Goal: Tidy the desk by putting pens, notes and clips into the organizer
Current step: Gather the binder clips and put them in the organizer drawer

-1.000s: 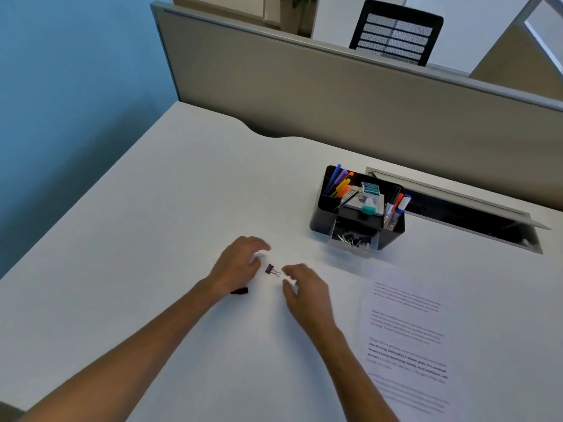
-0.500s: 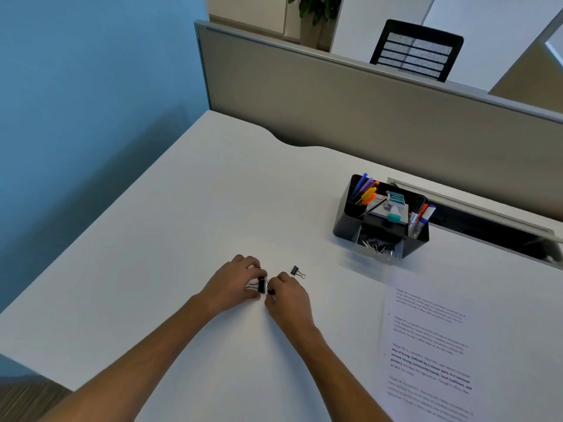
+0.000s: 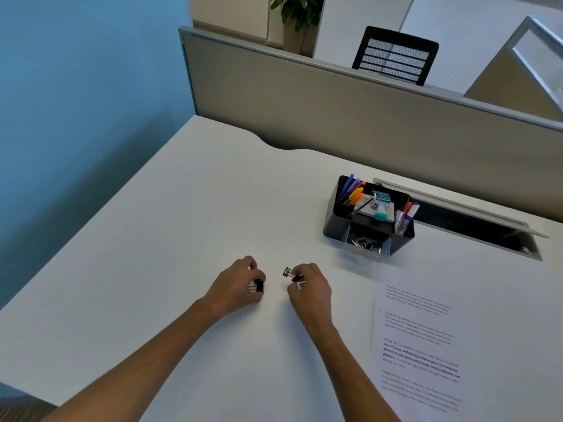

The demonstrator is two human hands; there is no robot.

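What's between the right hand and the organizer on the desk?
Nothing. Head view shows only bare white desk between the right hand, pinching a binder clip, and the organizer.

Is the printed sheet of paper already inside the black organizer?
No, the printed sheet lies flat on the desk, nearer the person than the black organizer and apart from it.

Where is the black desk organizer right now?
The black desk organizer sits far right on the white desk, beyond the right hand, beside the cable slot.
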